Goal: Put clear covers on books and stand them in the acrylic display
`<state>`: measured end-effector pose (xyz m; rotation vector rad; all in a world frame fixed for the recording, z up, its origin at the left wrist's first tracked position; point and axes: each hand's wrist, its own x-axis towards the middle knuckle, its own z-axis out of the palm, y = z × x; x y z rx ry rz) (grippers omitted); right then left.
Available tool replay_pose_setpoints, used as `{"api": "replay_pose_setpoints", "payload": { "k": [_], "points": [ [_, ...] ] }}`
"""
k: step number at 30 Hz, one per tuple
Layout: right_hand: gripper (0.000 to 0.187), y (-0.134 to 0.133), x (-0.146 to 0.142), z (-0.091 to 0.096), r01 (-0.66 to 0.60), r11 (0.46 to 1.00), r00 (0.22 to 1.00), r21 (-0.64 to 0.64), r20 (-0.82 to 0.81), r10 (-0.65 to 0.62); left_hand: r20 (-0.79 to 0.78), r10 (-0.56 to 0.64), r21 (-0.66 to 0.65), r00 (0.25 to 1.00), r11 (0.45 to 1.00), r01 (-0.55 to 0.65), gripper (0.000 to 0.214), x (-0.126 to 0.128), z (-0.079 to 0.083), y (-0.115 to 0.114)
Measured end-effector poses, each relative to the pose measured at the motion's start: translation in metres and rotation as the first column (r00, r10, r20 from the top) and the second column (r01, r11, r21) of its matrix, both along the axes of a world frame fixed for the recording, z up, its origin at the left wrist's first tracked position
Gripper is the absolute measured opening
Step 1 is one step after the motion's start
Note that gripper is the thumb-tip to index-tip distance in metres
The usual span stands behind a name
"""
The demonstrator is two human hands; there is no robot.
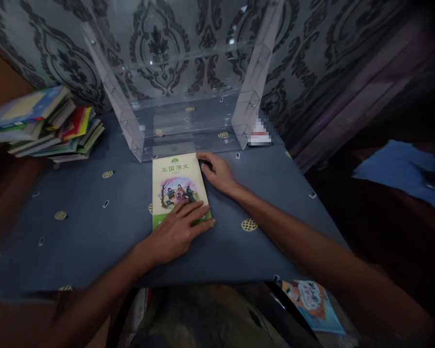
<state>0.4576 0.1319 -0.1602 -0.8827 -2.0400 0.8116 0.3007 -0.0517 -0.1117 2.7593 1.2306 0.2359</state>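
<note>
A pale green book (pixel 177 181) with a picture on its cover lies flat on the blue patterned tablecloth (pixel 94 232), just in front of a clear acrylic shelf (pixel 188 96). My left hand (pixel 179 229) lies flat on the book's near end, fingers stretched out over the cover. My right hand (pixel 217 171) rests at the book's far right corner, fingers curled against its edge.
A stack of colourful books (pixel 47 125) sits at the table's far left. Another book (pixel 313 304) with a blue cover lies below the table's near right edge. Patterned wallpaper stands behind the shelf. A blue sheet (pixel 402 169) lies at the right.
</note>
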Motion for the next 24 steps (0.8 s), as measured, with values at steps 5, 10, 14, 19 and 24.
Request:
{"api": "replay_pose_setpoints", "payload": {
  "k": [5,10,14,19,24],
  "points": [
    [0.039,-0.002,0.002,-0.001,-0.008,0.999,0.998,0.050,0.067,0.005,-0.027,0.040,0.072,0.999,0.997,-0.038,0.054,0.000,-0.005,-0.010],
    [0.038,-0.030,0.004,0.010,-0.050,0.981,0.990,0.188,0.140,0.023,-0.002,0.099,0.135,0.995,0.986,-0.098,0.044,-0.014,-0.001,-0.026],
    [0.038,-0.089,-0.002,0.036,-0.234,0.942,0.964,0.241,0.182,0.193,0.081,0.176,0.177,0.981,0.966,-0.188,0.031,-0.034,0.002,-0.041],
    [0.052,-0.146,-0.016,0.052,-0.513,0.836,0.842,0.194,0.300,0.448,0.144,0.258,0.151,0.955,0.948,-0.279,0.033,-0.050,-0.003,-0.054],
    [0.061,-0.149,-0.011,0.041,-0.518,0.843,0.818,0.147,0.375,0.437,0.167,0.261,0.125,0.951,0.951,-0.283,0.035,-0.049,-0.003,-0.053]
  ]
}}
